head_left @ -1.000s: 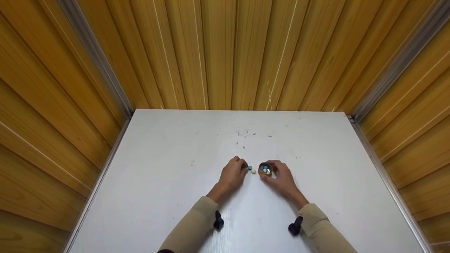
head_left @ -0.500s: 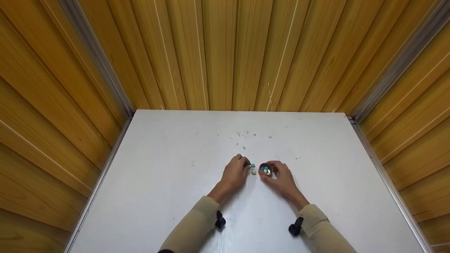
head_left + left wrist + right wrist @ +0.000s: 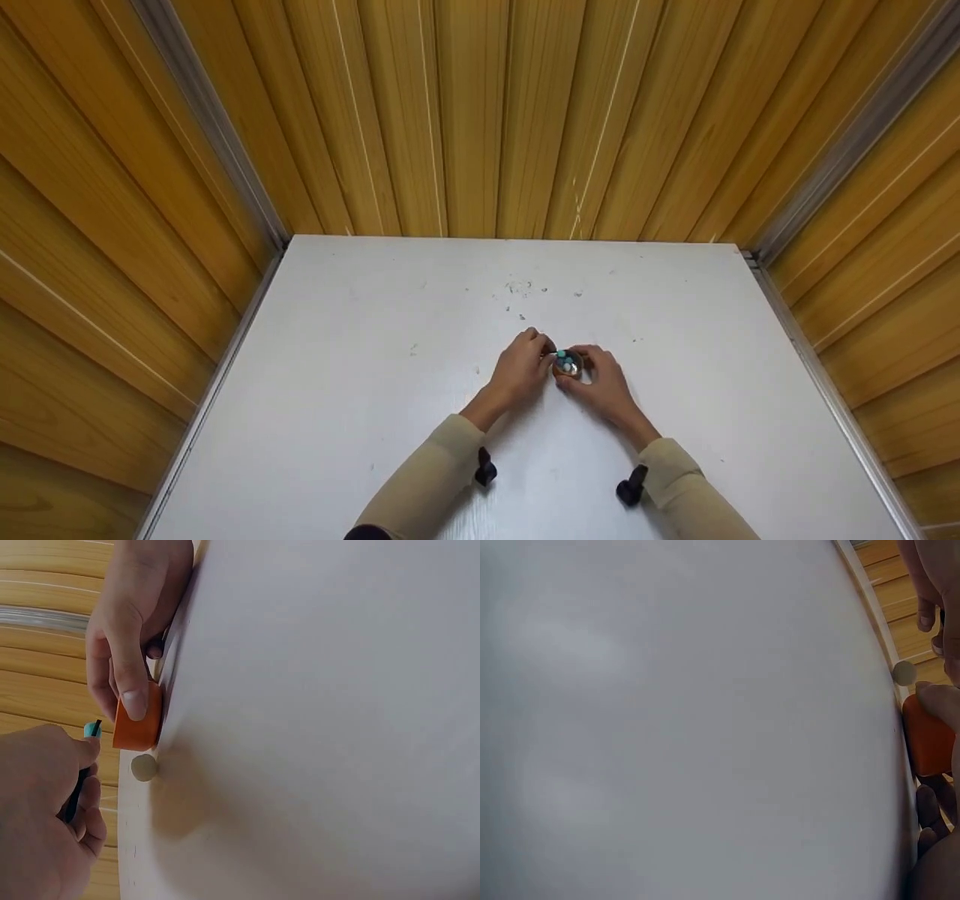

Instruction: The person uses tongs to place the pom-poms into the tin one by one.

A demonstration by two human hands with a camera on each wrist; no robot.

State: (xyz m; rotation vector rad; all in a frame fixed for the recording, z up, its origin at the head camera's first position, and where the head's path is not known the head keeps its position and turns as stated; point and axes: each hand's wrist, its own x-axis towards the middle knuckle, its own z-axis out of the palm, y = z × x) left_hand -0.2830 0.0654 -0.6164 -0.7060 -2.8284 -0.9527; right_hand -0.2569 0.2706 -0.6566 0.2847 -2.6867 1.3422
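My left hand (image 3: 520, 367) grips slim black tweezers (image 3: 75, 799), and a small teal ball (image 3: 91, 729) sits at their tip. In the head view that ball is at the rim of a small orange cup (image 3: 137, 731) with a shiny inside. Thumb and fingers of my right hand (image 3: 606, 381) hold the cup from its right side; it stands upright on the white table. Inside it, a few small pale and teal balls (image 3: 567, 367) show. A pale ball (image 3: 144, 767) lies on the table close beside the cup, hidden from the head view by the left hand.
The white table (image 3: 420, 300) carries several dark scuff marks beyond the hands. Yellow wood-patterned walls (image 3: 480, 112) close in the back and both sides, with grey metal rails (image 3: 214, 124) at the corners. A black strap end hangs under each sleeve.
My left hand has moved right, carrying the teal ball in the tweezers from the table beside the pale ball up to the cup's rim. My right hand and the cup stay nearly still.
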